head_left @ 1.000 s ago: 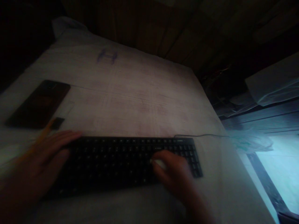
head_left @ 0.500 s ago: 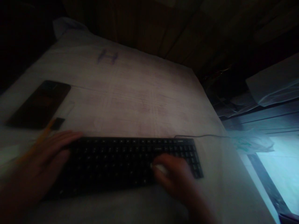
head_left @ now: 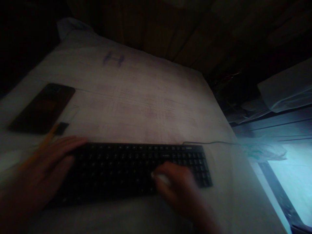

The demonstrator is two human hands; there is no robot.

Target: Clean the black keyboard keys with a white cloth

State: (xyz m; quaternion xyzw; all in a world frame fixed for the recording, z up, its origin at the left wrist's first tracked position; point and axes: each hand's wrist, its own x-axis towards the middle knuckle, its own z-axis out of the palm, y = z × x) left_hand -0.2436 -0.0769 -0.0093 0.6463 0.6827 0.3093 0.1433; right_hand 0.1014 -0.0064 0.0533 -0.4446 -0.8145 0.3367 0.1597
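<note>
A black keyboard (head_left: 126, 169) lies across the near part of a pale cloth-covered table (head_left: 136, 97). My left hand (head_left: 46, 169) rests on the keyboard's left end, fingers stretched out flat over its corner. My right hand (head_left: 175, 185) is over the right half of the keys, fingers curled round a small white thing (head_left: 161, 178) that I cannot make out. The scene is dim and blurred.
A dark phone (head_left: 42, 109) lies at the left of the table, with an orange pencil (head_left: 41, 146) and a small dark object (head_left: 62, 127) beside it. The keyboard's cable (head_left: 214, 142) runs right, off the table edge. Bright floor and clutter lie to the right.
My right hand with the white thing has slid slightly left and nearer along the keys. The left hand has stayed put.
</note>
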